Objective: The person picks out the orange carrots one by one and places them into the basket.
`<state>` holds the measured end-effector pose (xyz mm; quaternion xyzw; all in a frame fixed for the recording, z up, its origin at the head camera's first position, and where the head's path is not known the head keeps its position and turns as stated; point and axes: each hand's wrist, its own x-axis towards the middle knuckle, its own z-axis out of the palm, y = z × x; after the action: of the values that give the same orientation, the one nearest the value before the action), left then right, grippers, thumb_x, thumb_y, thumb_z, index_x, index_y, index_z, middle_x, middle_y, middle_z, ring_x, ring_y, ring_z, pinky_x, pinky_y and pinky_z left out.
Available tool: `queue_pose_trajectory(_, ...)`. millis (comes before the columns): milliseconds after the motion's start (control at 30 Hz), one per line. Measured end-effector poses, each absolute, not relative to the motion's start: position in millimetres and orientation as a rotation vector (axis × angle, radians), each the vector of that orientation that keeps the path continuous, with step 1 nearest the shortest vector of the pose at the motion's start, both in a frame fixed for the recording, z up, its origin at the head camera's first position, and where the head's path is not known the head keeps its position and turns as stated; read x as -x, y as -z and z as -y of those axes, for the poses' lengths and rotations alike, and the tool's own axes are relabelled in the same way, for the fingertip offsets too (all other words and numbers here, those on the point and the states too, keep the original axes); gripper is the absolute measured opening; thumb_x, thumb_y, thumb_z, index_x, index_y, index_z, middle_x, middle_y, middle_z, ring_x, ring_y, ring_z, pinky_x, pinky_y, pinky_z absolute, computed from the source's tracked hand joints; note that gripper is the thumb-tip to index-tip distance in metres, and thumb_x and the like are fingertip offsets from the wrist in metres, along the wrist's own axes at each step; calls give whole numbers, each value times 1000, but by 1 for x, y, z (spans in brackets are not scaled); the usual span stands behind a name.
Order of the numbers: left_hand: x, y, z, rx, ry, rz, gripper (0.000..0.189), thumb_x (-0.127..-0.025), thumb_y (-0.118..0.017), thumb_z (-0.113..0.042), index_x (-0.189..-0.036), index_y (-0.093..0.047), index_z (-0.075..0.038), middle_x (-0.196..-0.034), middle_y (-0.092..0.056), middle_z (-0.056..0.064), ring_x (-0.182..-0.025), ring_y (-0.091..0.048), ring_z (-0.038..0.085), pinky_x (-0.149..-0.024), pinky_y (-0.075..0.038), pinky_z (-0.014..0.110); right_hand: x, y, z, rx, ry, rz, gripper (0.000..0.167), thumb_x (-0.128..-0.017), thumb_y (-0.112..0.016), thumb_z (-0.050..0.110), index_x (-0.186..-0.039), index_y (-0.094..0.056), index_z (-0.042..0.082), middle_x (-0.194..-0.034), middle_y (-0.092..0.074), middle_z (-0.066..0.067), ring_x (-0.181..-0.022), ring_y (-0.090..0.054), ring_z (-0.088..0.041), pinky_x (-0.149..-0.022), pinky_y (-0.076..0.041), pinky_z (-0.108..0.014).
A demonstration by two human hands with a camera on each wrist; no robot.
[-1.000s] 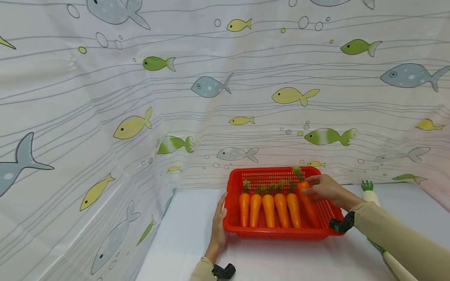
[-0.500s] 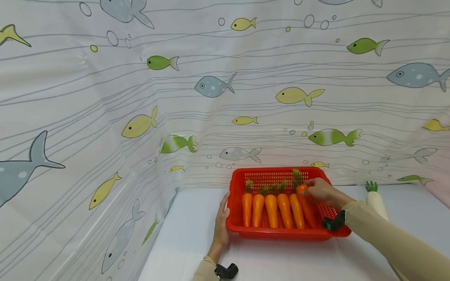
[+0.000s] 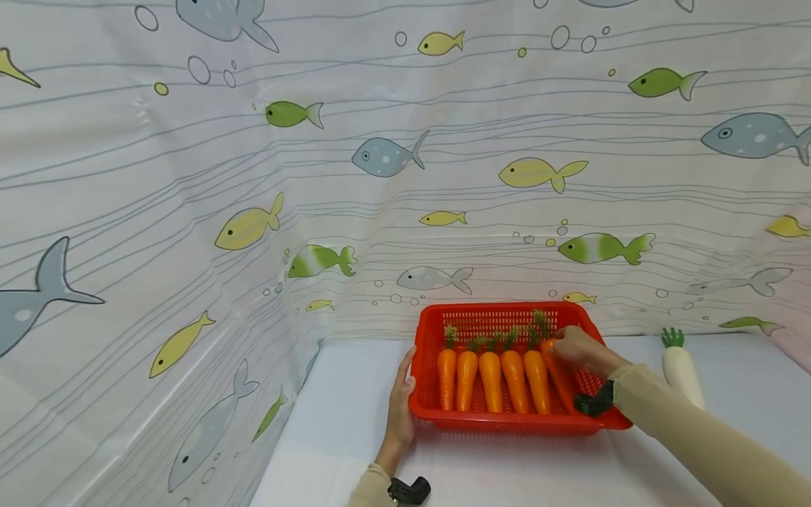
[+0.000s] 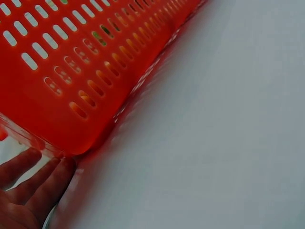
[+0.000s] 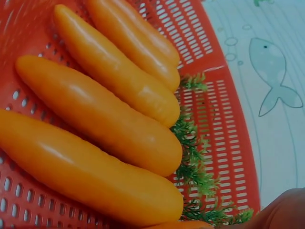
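A red plastic basket with slotted walls stands on the table, holding several orange carrots in a row, green tops toward the back. At the right end of the row, my right hand pinches the upper end of a carrot that leans toward the row. Only the edge of that hand shows in the right wrist view, low at the right. My left hand rests along the basket's left side. Its fingers lie fairly straight against the basket's corner in the left wrist view.
A white radish with a green top lies on the table to the right of the basket, partly behind my right sleeve. A white fish-patterned curtain hangs behind the table and along its left side.
My right hand has lowered with the carrot, which now lies close beside the row. The left hand keeps its place on the basket. A second radish at lower right has gone from view.
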<state>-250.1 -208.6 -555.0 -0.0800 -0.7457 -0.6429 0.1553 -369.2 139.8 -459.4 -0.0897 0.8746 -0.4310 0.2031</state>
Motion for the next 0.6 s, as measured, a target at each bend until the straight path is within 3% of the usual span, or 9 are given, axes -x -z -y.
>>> queue_pose_trajectory(200, 250, 557, 208, 238, 1850, 2136, 58, -111, -24, -34, -168, -31, -32, -175, -30, -4, -160, -31, 26, -125, -29, 60, 369, 464, -139, 206, 1218, -2436, 56, -92, -52, -2, -140, -42, -30, -124, -54, -35, -103, -57, -40, -94, -56, -48)
queue_pose_trajectory(267, 250, 557, 208, 234, 1848, 2134, 57, -111, -24, -34, -168, -31, -33, -175, -30, -4, -160, -31, 25, -125, -30, 59, 370, 465, -138, 196, 1227, -2439, 61, -91, -51, -1, -143, -37, -30, -131, -51, -39, -107, -55, -42, -99, -55, -52)
queue_pose_trajectory(333, 251, 557, 209, 231, 1839, 2134, 57, -111, -23, -33, -168, -31, -33, -174, -31, -4, -159, -32, 26, -125, -30, 58, 370, 466, -138, 174, 1238, -2444, 68, -92, -50, 0, -148, -25, -31, -143, -40, -45, -116, -49, -47, -111, -48, -60)
queue_pose_trajectory(400, 252, 557, 209, 230, 1831, 2134, 57, -111, -23, -33, -167, -32, -32, -174, -31, -4, -159, -32, 26, -125, -31, 57, 370, 467, -138, 153, 1273, -2444, 76, -92, -48, 0, -151, -10, -30, -154, -23, -49, -125, -39, -52, -121, -34, -67)
queue_pose_trajectory(467, 252, 558, 209, 226, 1831, 2134, 57, -111, -23, -32, -167, -32, -33, -174, -32, -4, -159, -32, 25, -125, -30, 57, 369, 468, -138, 137, 1317, -2444, 79, -92, -46, -1, -151, 0, -28, -156, -9, -50, -129, -30, -56, -124, -24, -69)
queue_pose_trajectory(533, 251, 558, 209, 230, 1839, 2133, 57, -111, -23, -32, -167, -32, -33, -174, -31, -4, -159, -31, 25, -125, -30, 57, 368, 469, -138, 147, 1357, -2448, 74, -92, -44, -3, -148, -1, -27, -151, -10, -50, -125, -29, -56, -121, -28, -68)
queue_pose_trajectory(600, 251, 558, 209, 233, 1847, 2132, 57, -111, -23, -33, -167, -32, -33, -174, -31, -4, -160, -31, 24, -125, -29, 58, 367, 470, -138, 159, 1356, -2458, 66, -92, -44, -4, -145, -10, -24, -145, -21, -46, -120, -35, -53, -110, -40, -62)
